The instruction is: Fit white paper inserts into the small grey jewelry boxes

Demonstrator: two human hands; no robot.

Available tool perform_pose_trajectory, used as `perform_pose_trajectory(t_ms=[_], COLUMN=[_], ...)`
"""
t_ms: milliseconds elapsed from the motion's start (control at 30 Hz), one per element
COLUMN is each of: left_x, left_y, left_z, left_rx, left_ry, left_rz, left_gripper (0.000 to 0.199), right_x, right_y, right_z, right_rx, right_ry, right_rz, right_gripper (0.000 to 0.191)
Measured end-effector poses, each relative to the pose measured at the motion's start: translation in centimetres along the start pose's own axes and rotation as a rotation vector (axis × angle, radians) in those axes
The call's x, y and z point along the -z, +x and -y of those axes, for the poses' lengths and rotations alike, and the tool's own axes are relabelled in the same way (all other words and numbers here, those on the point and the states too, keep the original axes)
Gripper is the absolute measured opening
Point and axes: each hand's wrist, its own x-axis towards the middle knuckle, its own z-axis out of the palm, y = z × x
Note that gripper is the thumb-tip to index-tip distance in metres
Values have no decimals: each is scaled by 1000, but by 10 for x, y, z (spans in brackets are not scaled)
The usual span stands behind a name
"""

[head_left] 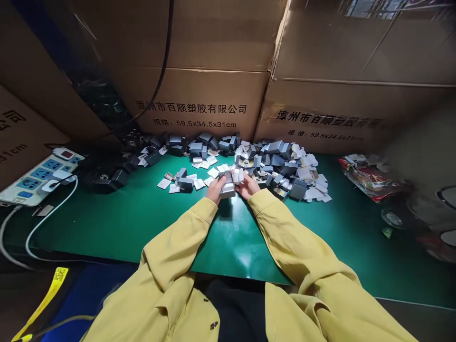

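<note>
My left hand (214, 189) is closed on a small grey box (228, 191), held just above the green table. Beside it, my right hand (250, 187) pinches a small white folded piece (238, 176) that touches or nearly touches the box; its exact kind is too small to make out. Right behind my hands lies a heap of small dark grey boxes (278, 160) mixed with white cards (313, 190). To the left of my hands, a few more grey boxes (185, 184) and loose white cards (174, 188) are scattered.
Large brown cartons (199, 90) wall off the back of the green table (142, 223). At the left stands a power strip (42, 175) with a white cable (50, 213). A red plastic bag (366, 183) lies at the right. A black cable (166, 57) hangs in front of the cartons.
</note>
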Motion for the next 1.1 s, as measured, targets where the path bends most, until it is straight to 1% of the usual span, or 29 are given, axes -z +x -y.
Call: perform_pose_trajectory(t_ms=[100, 200, 267, 367, 467, 600, 633, 700, 767, 800, 867, 933, 1033, 1100], left_x=[2, 8, 13, 20, 24, 25, 25, 25, 24, 24, 24, 23, 24, 24], left_y=[2, 5, 7, 10, 11, 8, 6, 2, -1, -3, -4, -3, -1, -1], left_z=[1, 0, 1, 3, 6, 4, 2, -1, -5, -6, -7, -5, -3, -1], left_rx=[41, 104, 151, 194, 174, 97, 61, -62, -253, -354, -524, -715, -983, -1065], left_ry=[-1, -7, 3, 43, 52, 100, 136, 244, 409, 495, 632, 762, 904, 959], left_rz=[12, 79, 126, 162, 174, 162, 153, 130, 118, 114, 119, 151, 255, 320], left_gripper=[25, 31, 35, 35, 37, 43, 44, 43, 36, 32, 25, 20, 21, 27], right_x=[-1, -5, -7, -8, -7, -6, -6, -6, -6, -6, -6, -6, -5, -4], right_y=[1, 1, 1, 1, 0, -2, -2, -3, -4, -5, -8, -10, -11, -10], right_z=[1, 2, 1, -4, -8, -12, -13, -16, -18, -19, -19, -18, -15, -14], right_rx=[11, 17, 22, 19, 27, 45, 65, 136, 223, 257, 290, 305, 347, 357], right_ry=[91, 176, 169, 114, 78, -37, -84, -175, -250, -280, -330, -395, -492, -484], right_rz=[6, -14, -1, 29, 3, -50, -78, -156, -222, -230, -210, -172, -132, -134], right_gripper=[24, 24, 25, 28, 31, 38, 40, 43, 44, 46, 52, 54, 47, 43])
